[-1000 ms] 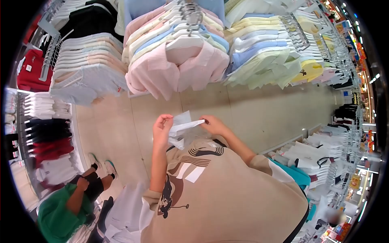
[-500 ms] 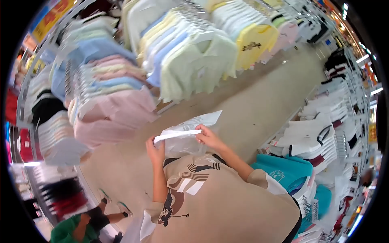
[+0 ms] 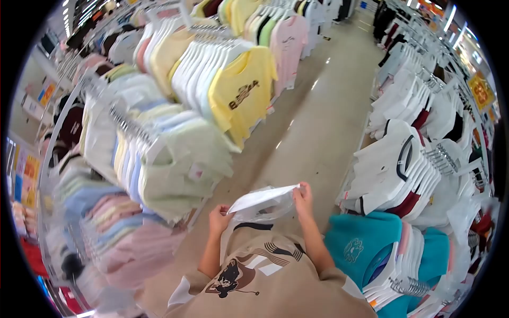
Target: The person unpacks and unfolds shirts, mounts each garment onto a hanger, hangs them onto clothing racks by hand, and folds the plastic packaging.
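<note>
In front of my chest I hold a clear plastic bag with a flat white panel along its top. My left hand pinches the panel's left end. At the higher right end, my right hand grips the same edge, fingers closed. The edge runs stretched between both hands, and crinkled clear plastic hangs below it. What lies inside the bag, if anything, I cannot make out. Below my hands shows the beige printed shirt I wear.
Racks of hanging shirts line both sides of an aisle. On the left are a pale green shirt, a yellow shirt and pink shirts. White shirts and a teal shirt hang close on my right.
My view has turned right, along the aisle. My hands are farther apart, and the white panel is spread wider. The person in green at lower left is out of view.
</note>
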The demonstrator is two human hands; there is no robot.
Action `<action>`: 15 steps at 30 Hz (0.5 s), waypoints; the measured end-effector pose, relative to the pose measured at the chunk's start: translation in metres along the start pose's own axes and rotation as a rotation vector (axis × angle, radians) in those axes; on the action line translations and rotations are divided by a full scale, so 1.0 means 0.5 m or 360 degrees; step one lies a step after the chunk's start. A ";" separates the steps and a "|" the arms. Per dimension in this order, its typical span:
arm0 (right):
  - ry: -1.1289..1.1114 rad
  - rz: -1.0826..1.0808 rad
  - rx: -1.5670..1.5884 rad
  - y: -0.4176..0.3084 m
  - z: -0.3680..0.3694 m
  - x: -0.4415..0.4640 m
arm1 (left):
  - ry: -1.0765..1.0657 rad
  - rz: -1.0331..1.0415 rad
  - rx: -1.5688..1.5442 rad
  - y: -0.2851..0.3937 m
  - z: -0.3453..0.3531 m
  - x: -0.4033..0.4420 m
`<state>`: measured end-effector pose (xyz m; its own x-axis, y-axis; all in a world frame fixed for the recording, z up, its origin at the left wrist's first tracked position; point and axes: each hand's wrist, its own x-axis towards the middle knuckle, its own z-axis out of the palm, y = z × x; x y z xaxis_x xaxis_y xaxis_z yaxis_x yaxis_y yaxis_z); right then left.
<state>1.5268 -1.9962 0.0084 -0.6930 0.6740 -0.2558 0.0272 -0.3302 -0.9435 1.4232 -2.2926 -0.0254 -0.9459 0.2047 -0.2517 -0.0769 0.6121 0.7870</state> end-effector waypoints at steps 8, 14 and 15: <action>0.0318 -0.0478 -0.0657 -0.104 -0.076 0.298 | -0.0642 -0.0776 -0.1232 0.233 0.235 0.308; 0.0428 -0.0296 -0.0918 -0.163 -0.184 0.506 | -0.0710 -0.0219 -0.0856 0.415 0.378 0.496; 0.0504 -0.0330 -0.1067 -0.188 -0.198 0.518 | -0.0730 -0.0031 -0.0551 0.431 0.391 0.529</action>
<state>1.4162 -1.7252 0.0098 -0.4950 0.8688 -0.0127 0.4200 0.2265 -0.8788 1.2178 -1.9573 -0.0326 -0.7156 0.5537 -0.4258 -0.2648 0.3490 0.8989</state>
